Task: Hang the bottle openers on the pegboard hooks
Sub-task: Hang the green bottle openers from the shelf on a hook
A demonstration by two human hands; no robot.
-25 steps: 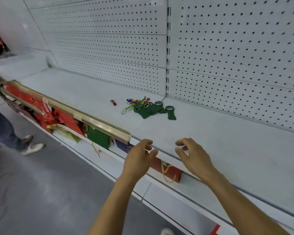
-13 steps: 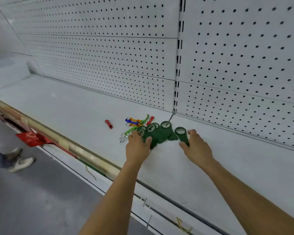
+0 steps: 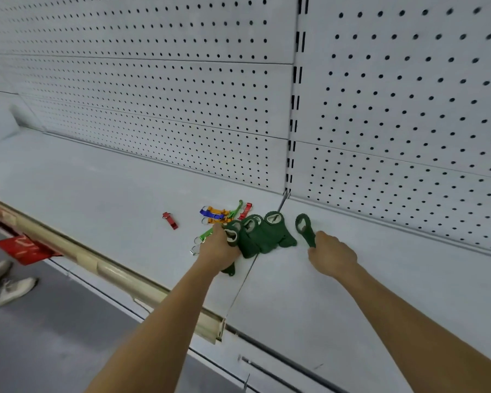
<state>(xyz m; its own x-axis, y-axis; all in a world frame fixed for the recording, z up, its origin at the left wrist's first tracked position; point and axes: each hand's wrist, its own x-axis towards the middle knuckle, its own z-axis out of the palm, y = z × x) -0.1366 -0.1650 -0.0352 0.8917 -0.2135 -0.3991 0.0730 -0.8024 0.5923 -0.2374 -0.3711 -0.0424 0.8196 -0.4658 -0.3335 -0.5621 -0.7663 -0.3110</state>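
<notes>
Both hands work on a white shelf (image 3: 97,194) backed by a white pegboard (image 3: 153,80).

Left hand (image 3: 219,248): closed around one green bottle opener (image 3: 232,236) at the left side of a pile of green bottle openers (image 3: 264,236). The pile lies near the rear edge of the shelf, just in front of the slotted upright (image 3: 294,109) that divides the pegboard panels.

Right hand (image 3: 330,255): fingers pinched on the handle of a single green opener (image 3: 305,226), which lies just to the right of the pile, ring end pointing toward the pegboard.

Small coloured openers (image 3: 219,214) in blue, orange, green and red lie touching one another behind and to the left of the pile. One small red opener (image 3: 170,220) lies apart, further left on the shelf.

A beige price rail (image 3: 111,275) runs along the front edge of the shelf, with a red tag (image 3: 26,249) below it at the left. A shoe (image 3: 10,289) is visible on the grey floor (image 3: 54,336).
</notes>
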